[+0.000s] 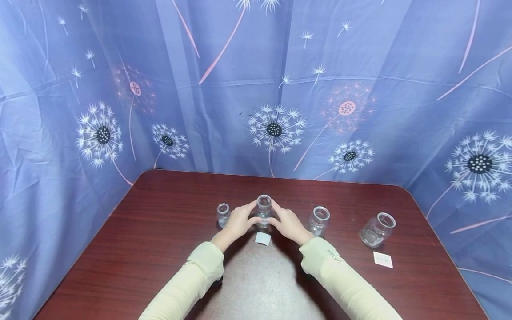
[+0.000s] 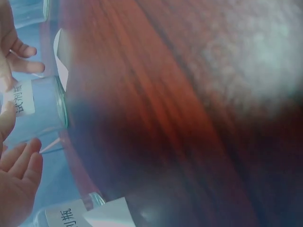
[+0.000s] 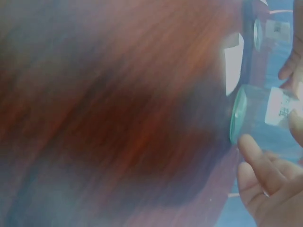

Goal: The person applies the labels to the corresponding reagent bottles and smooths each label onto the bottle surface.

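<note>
A clear glass reagent bottle stands upright near the middle of the table, between both hands. My left hand holds its left side, and my right hand its right side, index fingers reaching up toward the neck. Both thumbs press the front, on a white label with printed Chinese characters. In the left wrist view the remaining fingers extend past the glass. The right wrist view shows the bottle's base on the tabletop. Just in front lies a small white folded card.
A smaller glass bottle stands to the left. Two wider jars, one nearer and one farther right, stand to the right. A white card lies before the far jar. A blue dandelion-print curtain borders the brown table.
</note>
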Motion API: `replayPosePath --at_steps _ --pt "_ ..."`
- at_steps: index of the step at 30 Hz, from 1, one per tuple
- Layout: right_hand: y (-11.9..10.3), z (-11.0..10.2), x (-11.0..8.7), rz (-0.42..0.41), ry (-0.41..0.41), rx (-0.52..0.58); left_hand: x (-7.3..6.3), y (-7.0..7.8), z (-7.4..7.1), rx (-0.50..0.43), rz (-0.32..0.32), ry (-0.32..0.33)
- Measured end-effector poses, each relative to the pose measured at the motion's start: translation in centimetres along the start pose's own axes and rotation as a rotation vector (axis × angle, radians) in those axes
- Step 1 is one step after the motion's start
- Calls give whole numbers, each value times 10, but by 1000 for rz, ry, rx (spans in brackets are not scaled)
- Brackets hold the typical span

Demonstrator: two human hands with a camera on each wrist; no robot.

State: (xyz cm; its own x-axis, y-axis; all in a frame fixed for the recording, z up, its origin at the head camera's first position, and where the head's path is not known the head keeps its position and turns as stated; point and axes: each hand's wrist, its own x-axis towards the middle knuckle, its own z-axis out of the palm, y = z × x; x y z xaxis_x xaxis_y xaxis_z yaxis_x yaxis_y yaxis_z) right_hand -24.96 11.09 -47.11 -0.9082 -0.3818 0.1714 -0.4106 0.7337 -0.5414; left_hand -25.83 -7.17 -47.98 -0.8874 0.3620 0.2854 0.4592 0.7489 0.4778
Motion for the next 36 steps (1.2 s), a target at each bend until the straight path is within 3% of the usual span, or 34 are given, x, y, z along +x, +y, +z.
replayPosePath --at_steps 4,14,24,29,36 --pt "1 -4 0 -6 -35 7 0 -3 -2 29 18 -9" --pt "7 -3 1 -33 9 -2 1 -8 -1 77 77 41" --pt "9 -1 0 -21 25 -1 3 -7 -1 97 102 -31" --pt "9 1 1 -25 33 -55 3 -6 2 162 103 -81" --pt "9 1 1 -58 42 -77 5 -7 3 213 127 -64"
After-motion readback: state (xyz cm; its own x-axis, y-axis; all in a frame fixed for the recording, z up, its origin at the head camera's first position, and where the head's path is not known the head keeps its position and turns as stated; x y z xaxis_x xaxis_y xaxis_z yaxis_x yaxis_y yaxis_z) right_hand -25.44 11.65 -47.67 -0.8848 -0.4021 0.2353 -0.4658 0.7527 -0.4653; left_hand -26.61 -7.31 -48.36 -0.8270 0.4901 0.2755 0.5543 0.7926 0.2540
